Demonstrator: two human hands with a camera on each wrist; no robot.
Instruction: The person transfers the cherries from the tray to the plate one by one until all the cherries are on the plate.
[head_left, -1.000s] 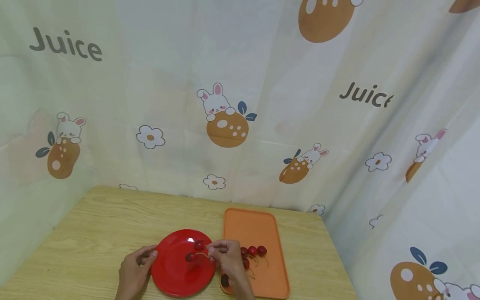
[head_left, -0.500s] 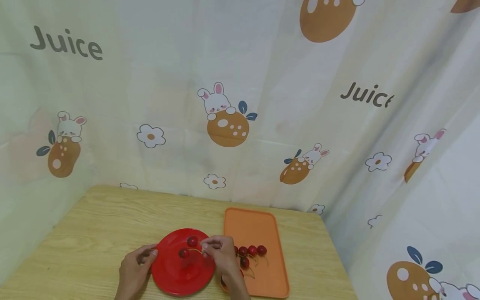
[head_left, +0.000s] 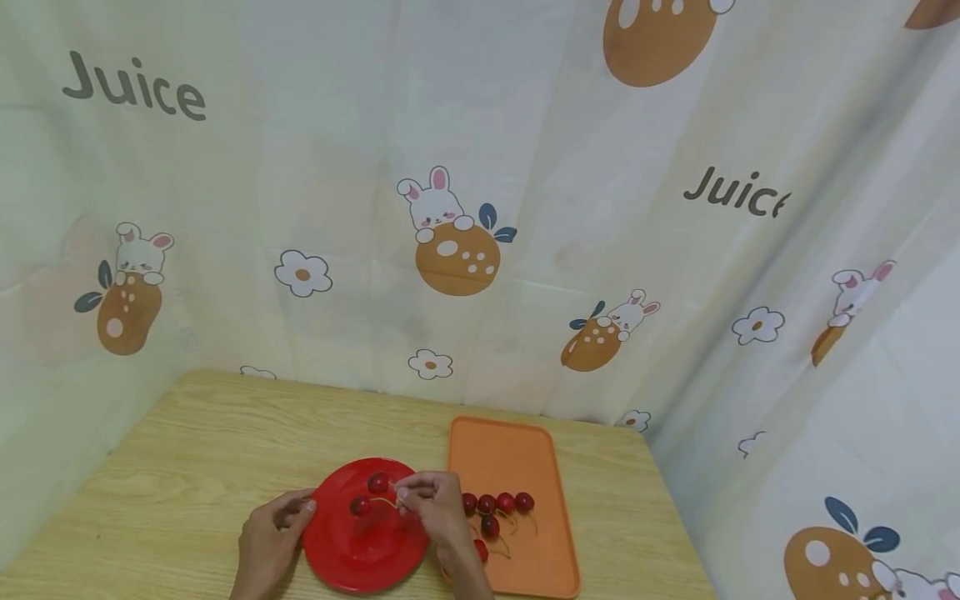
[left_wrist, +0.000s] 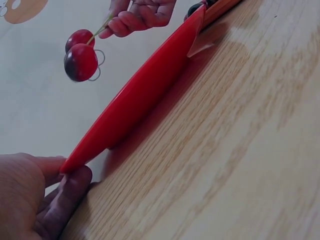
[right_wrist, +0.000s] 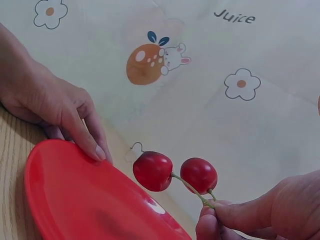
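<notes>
My right hand point(head_left: 435, 502) pinches the joined green stems of a pair of red cherries point(right_wrist: 152, 171) between thumb and fingers. In the left wrist view, the cherries hang in the air above the red plate point(head_left: 367, 550). My left hand point(head_left: 272, 537) grips the plate's left rim, thumb on top and fingers underneath, as the left wrist view shows. To the right, several more cherries point(head_left: 506, 502) with stems lie on an orange tray point(head_left: 498, 450). My right forearm covers the tray's lower left corner.
A light wooden table point(head_left: 247, 433) carries the plate and tray side by side. Behind and at both sides hangs a pale curtain point(head_left: 337, 192) printed with rabbits, oranges and flowers.
My right hand has moved left with the cherry pair, farther over the plate, uncovering more cherries on the tray. My left hand has stayed at the rim.
</notes>
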